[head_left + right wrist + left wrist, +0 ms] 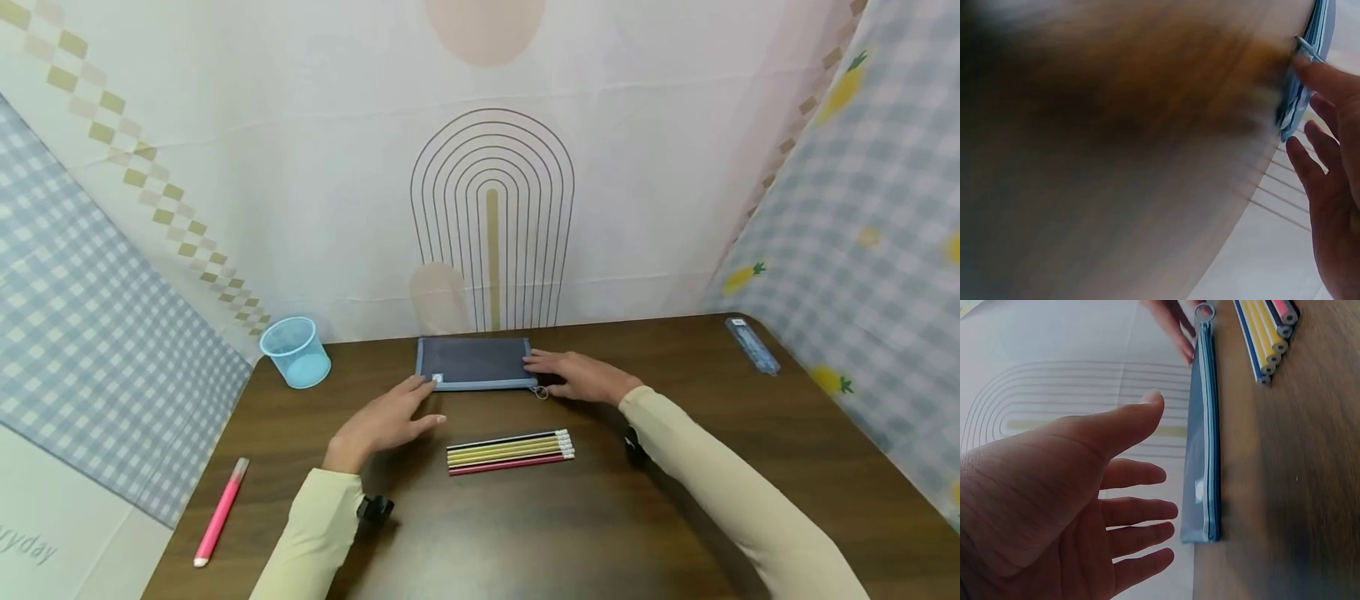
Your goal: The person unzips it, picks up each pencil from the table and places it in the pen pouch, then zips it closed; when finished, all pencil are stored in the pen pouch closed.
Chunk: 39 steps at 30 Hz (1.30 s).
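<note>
A dark blue zippered pencil pouch (476, 360) with light blue edges lies flat at the back of the table. My left hand (382, 421) reaches to its front left corner, fingers spread and thumb apart; in the left wrist view the fingertips (1163, 511) point at the pouch's end. At the pouch's right end is my right hand (581, 375), fingers extended over the edge, the thumb close by the zipper's ring pull (541, 392). Several pencils (510, 452), black, yellow and red striped, lie side by side in front of the pouch.
A light blue mesh pen cup (296, 354) stands at the back left. A pink marker (222, 512) lies near the left edge. Toward the back right corner is a small clear blue packet (752, 345). Patterned cloth (337, 208) hangs behind the table.
</note>
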Each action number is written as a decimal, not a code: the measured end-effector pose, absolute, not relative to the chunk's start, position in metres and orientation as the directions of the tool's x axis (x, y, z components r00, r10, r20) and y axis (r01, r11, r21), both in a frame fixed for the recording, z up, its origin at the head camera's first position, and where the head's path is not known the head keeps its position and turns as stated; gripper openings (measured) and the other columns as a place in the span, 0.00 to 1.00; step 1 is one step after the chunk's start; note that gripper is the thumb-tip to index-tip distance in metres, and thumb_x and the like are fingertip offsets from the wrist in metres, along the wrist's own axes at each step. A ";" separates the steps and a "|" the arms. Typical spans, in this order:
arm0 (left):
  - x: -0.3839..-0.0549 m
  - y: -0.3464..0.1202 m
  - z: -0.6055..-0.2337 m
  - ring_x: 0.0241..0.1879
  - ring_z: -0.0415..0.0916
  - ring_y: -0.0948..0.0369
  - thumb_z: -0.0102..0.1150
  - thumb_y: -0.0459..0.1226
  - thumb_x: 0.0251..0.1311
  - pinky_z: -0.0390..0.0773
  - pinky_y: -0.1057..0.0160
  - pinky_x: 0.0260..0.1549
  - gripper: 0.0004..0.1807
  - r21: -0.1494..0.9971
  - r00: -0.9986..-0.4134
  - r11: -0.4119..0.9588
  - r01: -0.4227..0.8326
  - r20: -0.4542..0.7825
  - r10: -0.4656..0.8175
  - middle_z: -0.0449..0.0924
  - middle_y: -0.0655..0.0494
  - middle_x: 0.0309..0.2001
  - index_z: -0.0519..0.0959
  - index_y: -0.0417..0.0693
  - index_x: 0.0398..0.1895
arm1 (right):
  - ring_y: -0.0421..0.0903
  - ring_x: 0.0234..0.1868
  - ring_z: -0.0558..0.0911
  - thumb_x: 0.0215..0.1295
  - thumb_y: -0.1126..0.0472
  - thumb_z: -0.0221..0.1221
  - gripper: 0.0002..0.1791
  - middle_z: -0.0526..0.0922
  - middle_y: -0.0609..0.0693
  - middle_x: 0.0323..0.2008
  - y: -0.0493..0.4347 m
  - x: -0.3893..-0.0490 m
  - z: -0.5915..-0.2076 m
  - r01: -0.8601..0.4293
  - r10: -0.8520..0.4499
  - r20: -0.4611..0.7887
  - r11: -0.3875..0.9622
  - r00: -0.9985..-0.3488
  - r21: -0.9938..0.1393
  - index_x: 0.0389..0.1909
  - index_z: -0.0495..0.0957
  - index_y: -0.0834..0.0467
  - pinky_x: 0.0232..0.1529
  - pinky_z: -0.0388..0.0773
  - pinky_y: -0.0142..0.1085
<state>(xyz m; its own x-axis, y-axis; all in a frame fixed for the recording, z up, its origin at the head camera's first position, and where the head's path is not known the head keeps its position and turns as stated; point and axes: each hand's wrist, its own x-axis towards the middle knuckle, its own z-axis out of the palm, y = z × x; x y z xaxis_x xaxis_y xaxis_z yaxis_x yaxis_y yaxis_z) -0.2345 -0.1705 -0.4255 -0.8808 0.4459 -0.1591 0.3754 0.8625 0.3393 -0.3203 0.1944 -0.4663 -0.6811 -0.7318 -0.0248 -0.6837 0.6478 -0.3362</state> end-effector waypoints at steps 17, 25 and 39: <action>-0.247 -0.131 -0.422 0.74 0.64 0.45 0.58 0.51 0.71 0.67 0.46 0.71 0.31 0.330 -0.843 0.798 0.505 -0.011 0.538 0.68 0.39 0.72 0.74 0.37 0.67 | 0.45 0.47 0.88 0.71 0.63 0.61 0.11 0.90 0.53 0.46 0.182 -0.324 -0.462 -0.740 -0.704 0.234 0.609 -0.670 -0.285 0.49 0.86 0.61 0.48 0.86 0.40; -0.248 -0.105 -0.428 0.47 0.86 0.54 0.70 0.40 0.61 0.84 0.55 0.49 0.15 0.403 -0.859 0.764 0.504 0.325 0.395 0.89 0.49 0.45 0.87 0.41 0.47 | 0.45 0.43 0.88 0.69 0.62 0.62 0.12 0.90 0.54 0.45 0.165 -0.307 -0.445 -0.707 -0.588 0.393 0.600 -0.707 -0.374 0.50 0.86 0.61 0.43 0.86 0.41; -0.250 -0.053 -0.437 0.34 0.88 0.58 0.69 0.40 0.62 0.85 0.60 0.35 0.08 0.764 -0.965 0.602 0.232 0.259 0.043 0.91 0.52 0.33 0.90 0.45 0.39 | 0.45 0.40 0.88 0.68 0.65 0.64 0.09 0.90 0.55 0.40 0.140 -0.283 -0.440 -0.730 -0.504 0.532 0.525 -0.681 -0.437 0.46 0.86 0.63 0.41 0.86 0.36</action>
